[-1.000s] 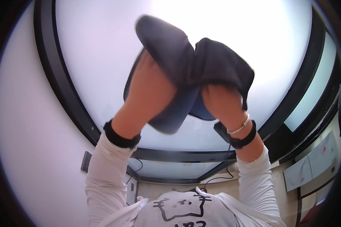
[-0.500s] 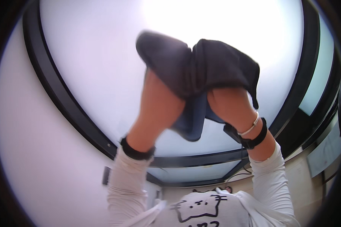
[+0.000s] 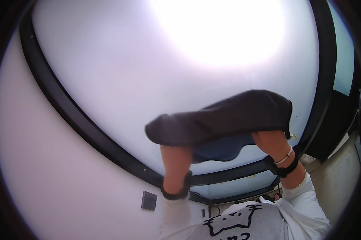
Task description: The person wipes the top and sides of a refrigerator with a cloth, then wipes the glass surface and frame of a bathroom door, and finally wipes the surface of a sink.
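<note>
A dark cloth (image 3: 228,116), black outside with a blue underside (image 3: 220,149), is raised in front of me and stretches between my two hands. It droops in a curve at the middle. My left hand (image 3: 175,156) goes up under its left end, and my right hand (image 3: 269,141) under its right end. The cloth covers the fingers of both hands, so their grip is hidden. Black bands circle both wrists, and the right wrist also wears a pale bracelet (image 3: 284,156).
Behind the cloth stands a large pale panel (image 3: 100,60) with a dark frame (image 3: 64,94) and strong glare near its top. A small yellow hook (image 3: 294,137) shows right of the cloth. Left is a pale wall (image 3: 40,160) with a dark square switch plate (image 3: 149,201).
Both hands and the cloth have come lower in the view and shifted right. The cloth, bunched into two lobes before, now spreads in one wider band, with the hands farther apart.
</note>
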Tool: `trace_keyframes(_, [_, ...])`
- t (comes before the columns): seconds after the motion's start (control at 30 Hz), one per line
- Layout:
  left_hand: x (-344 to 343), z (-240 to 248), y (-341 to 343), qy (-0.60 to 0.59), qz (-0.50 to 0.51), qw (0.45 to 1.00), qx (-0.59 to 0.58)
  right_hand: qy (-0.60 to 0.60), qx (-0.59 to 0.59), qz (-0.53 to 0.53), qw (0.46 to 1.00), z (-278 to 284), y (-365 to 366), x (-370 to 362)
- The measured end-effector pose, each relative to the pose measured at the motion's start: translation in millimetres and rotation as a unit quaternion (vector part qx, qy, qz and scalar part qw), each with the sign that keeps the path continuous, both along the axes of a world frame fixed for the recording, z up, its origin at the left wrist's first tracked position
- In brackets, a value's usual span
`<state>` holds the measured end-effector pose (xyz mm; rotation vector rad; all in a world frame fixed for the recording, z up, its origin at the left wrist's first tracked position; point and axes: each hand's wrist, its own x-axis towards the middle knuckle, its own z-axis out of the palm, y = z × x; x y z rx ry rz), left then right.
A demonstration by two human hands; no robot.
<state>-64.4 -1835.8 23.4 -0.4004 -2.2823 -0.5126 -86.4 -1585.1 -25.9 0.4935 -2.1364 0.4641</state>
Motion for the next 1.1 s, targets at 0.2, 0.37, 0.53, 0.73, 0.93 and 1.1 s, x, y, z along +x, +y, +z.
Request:
trace_keyframes(0.2, [-19.7, -32.3, 12.8, 0.106, 0.018, 0.992, -0.073, 0.063, -0.002, 0.044, 0.997, 17.5, -33.2, -0.9])
trace_keyframes(0.37, [-9.6, -72.7, 27.5, 0.012, -0.006, 0.993, -0.114, -0.188, 0.086, 0.015, 0.978, 9.5, -24.6, 9.9])
trace_keyframes(0.53, [-0.8, -44.7, 0.9, -0.012, 0.024, 1.000, 0.001, 0.025, 0.041, -0.013, 0.999, -14.4, -5.3, 4.6])
trace_keyframes(0.73, [3.0, -63.1, 5.9, -0.038, 0.060, 0.995, -0.076, 0.059, 0.072, 0.060, 0.994, 3.9, -48.0, 7.4])
trace_keyframes(0.93, [-6.4, -84.8, 11.2, -0.049, 0.020, 0.991, -0.121, -0.156, 0.166, 0.065, 0.972, -36.4, -35.5, -1.9])
trace_keyframes(1.1, [-8.5, -58.8, -22.1, 0.010, 0.067, 0.996, 0.057, 0.036, 0.066, 0.016, 0.997, -15.3, -35.4, -2.0])
